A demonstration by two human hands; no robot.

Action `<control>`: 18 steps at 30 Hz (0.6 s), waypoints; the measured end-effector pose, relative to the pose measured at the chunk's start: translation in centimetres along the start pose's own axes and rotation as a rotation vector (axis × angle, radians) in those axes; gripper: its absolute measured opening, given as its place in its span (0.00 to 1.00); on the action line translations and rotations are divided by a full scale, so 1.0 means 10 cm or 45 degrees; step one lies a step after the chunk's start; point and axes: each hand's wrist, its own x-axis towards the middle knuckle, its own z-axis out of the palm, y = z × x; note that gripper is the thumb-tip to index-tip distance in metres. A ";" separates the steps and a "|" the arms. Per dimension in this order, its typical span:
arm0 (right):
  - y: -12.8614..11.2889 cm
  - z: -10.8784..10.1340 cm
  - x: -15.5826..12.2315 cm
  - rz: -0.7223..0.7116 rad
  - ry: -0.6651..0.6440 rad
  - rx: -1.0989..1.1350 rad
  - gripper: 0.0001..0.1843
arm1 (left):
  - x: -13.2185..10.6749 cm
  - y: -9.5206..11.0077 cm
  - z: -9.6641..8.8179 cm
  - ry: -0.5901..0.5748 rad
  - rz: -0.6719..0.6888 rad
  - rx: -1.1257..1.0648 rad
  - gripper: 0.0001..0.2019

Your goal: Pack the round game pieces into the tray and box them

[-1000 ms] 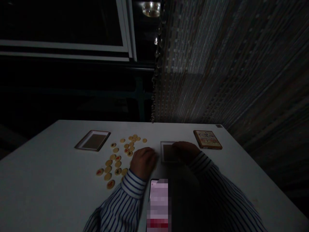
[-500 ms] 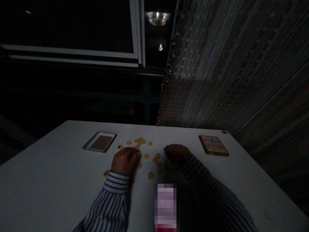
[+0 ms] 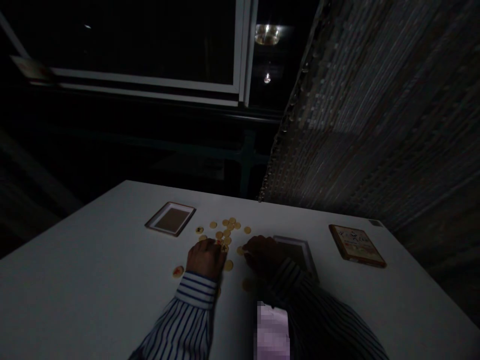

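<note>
Several round yellow game discs (image 3: 226,233) lie scattered on a white table (image 3: 93,280). My left hand (image 3: 205,258) rests on the near part of the pile with fingers curled down over some discs. My right hand (image 3: 263,254) lies in shadow just right of the discs, fingers curled, beside a shallow box tray (image 3: 300,250). Whether either hand holds a disc is hidden. Both arms wear striped shirt sleeves.
A second empty box tray (image 3: 171,219) sits at the back left of the discs. A printed box lid (image 3: 356,244) lies at the far right. A lit phone (image 3: 273,332) stands near my body. A dark window and a bead curtain rise behind the table.
The view has swung left and tilted. My left hand swept across the discs and gathered them closer together. My right hand came off the tray toward the discs.
</note>
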 end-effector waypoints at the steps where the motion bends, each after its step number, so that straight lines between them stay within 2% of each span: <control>1: 0.00 0.04 0.01 -0.015 0.003 0.012 0.15 | -0.01 0.00 0.02 -0.006 -0.004 0.010 0.12; 4: 0.00 0.12 0.02 -0.040 0.035 0.058 0.15 | -0.01 0.02 0.02 -0.044 -0.037 0.039 0.13; 10: 0.01 0.18 0.03 -0.028 0.082 0.105 0.13 | 0.02 0.11 -0.07 -0.198 -0.165 0.068 0.13; 18: 0.04 0.30 0.02 -0.086 0.170 0.138 0.12 | 0.03 0.14 -0.08 -0.176 -0.196 0.098 0.13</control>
